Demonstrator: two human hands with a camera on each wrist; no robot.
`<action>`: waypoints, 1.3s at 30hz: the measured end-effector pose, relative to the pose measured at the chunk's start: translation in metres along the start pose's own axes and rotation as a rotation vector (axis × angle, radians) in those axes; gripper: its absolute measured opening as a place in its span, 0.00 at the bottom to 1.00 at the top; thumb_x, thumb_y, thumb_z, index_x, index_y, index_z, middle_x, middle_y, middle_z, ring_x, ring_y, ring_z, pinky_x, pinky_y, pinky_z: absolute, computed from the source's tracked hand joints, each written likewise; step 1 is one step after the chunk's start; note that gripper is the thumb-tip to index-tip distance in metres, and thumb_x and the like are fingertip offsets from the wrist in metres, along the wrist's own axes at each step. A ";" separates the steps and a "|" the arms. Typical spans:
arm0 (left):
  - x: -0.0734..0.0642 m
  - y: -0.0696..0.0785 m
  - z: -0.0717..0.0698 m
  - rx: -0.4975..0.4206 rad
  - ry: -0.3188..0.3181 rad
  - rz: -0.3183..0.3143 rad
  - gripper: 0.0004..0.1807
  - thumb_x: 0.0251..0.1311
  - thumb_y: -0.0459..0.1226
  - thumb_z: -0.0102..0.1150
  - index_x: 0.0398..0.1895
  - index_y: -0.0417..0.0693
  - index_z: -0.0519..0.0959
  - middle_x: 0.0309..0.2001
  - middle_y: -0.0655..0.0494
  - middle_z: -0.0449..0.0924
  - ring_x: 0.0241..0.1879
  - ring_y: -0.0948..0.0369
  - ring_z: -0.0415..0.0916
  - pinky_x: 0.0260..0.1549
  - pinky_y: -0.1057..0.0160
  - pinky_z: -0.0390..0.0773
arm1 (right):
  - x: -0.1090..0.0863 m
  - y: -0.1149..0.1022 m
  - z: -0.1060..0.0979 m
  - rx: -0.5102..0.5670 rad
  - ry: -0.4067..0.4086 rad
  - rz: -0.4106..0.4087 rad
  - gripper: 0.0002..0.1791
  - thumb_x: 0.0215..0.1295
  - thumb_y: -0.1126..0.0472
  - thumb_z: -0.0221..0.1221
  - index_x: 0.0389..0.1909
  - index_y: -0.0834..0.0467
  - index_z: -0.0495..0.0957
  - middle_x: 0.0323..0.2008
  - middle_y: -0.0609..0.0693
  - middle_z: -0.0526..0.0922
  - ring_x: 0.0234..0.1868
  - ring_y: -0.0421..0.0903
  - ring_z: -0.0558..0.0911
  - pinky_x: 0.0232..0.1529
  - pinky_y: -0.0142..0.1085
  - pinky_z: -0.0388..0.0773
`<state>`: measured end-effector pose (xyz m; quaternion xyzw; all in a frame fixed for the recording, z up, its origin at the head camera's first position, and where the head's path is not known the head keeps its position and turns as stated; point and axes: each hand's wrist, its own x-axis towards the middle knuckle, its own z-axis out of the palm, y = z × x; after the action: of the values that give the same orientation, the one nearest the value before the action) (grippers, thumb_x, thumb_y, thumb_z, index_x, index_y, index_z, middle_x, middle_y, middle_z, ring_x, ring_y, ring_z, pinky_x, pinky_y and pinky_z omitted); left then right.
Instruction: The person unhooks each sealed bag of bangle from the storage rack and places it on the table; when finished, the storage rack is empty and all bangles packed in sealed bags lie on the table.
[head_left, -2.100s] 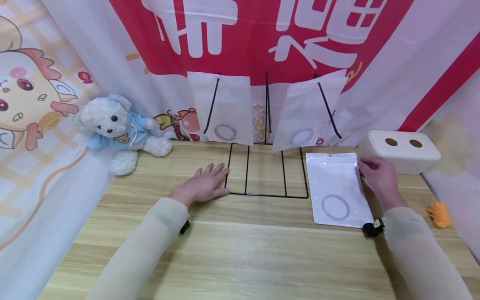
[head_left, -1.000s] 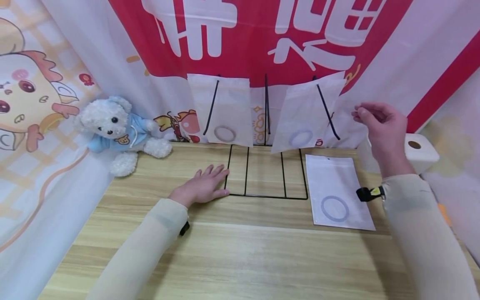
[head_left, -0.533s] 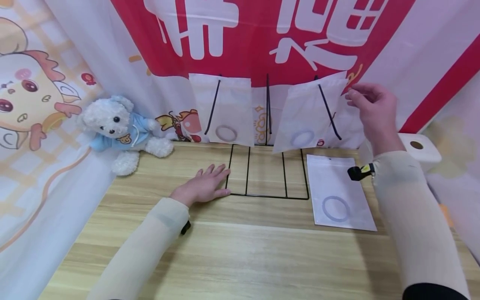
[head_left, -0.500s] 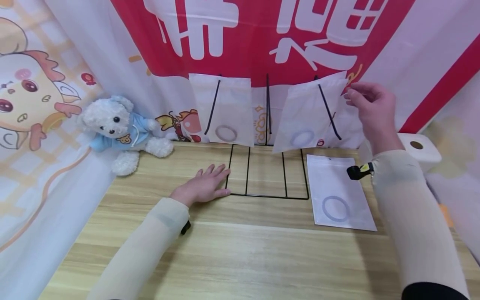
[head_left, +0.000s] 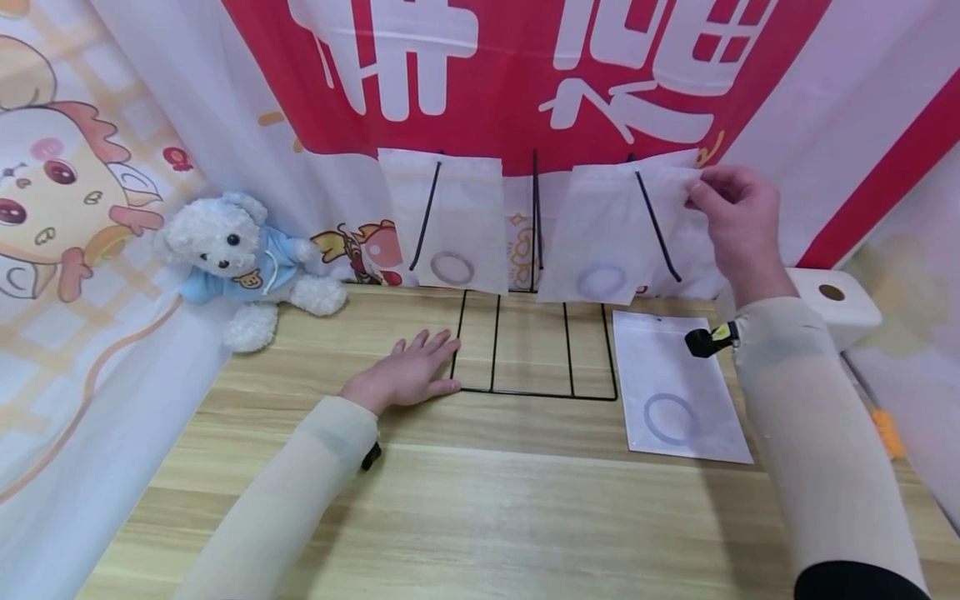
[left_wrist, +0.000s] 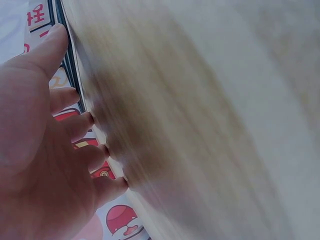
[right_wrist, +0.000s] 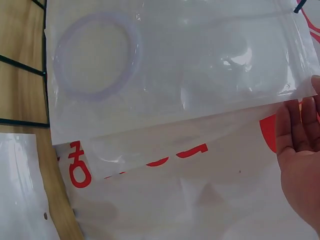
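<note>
A white zip bag (head_left: 592, 233) with a pale ring (head_left: 601, 283) inside hangs on the right hook of a black wire rack (head_left: 533, 393). My right hand (head_left: 738, 221) pinches its top right corner. Behind this bag, the right wrist view shows the edge of another sheet or bag (right_wrist: 145, 150). A similar bag (head_left: 457, 208) hangs on the left hook, and the middle hook (head_left: 536, 208) stands between them. My left hand (head_left: 405, 372) is spread on the table, fingertips at the left edge of the rack's base. One more bag (head_left: 667, 358) lies flat on the table, to the right of the base.
A white box (head_left: 832, 312) with round holes stands at the back right, partly behind my right forearm. A white plush bear (head_left: 247, 258) in blue sits at the back left. An orange item (head_left: 888, 432) lies near the right edge. Printed cloth (head_left: 525, 75) rises behind the rack.
My right hand has left the bag on the table and risen to the hanging bag's corner. The right hanging bag has swung slightly left and straightened. The left hand stays put.
</note>
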<state>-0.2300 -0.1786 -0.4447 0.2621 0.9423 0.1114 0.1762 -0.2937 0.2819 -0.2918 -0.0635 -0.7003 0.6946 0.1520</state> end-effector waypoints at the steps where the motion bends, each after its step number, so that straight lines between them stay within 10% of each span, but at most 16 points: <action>1: 0.000 0.000 0.000 0.000 0.000 -0.001 0.44 0.81 0.59 0.52 0.89 0.49 0.52 0.89 0.42 0.43 0.87 0.32 0.40 0.80 0.23 0.44 | 0.000 0.000 0.000 0.005 0.003 0.003 0.28 0.62 0.45 0.77 0.61 0.49 0.86 0.55 0.41 0.84 0.54 0.39 0.86 0.76 0.34 0.75; 13: 0.000 -0.001 0.001 -0.016 -0.011 -0.006 0.44 0.81 0.57 0.53 0.89 0.49 0.51 0.89 0.41 0.42 0.87 0.32 0.40 0.81 0.23 0.42 | -0.005 0.003 -0.004 0.122 0.000 -0.021 0.31 0.54 0.47 0.82 0.57 0.54 0.87 0.47 0.46 0.88 0.50 0.42 0.88 0.52 0.23 0.86; 39: 0.001 -0.002 0.003 0.023 -0.003 0.002 0.44 0.81 0.59 0.50 0.89 0.49 0.51 0.89 0.41 0.43 0.86 0.31 0.42 0.80 0.23 0.45 | -0.036 0.003 -0.015 0.147 0.024 -0.066 0.32 0.53 0.48 0.82 0.58 0.56 0.87 0.50 0.47 0.90 0.51 0.42 0.90 0.51 0.27 0.86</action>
<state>-0.2309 -0.1793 -0.4482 0.2651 0.9430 0.1001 0.1745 -0.2552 0.2857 -0.2996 -0.0373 -0.6472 0.7381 0.1873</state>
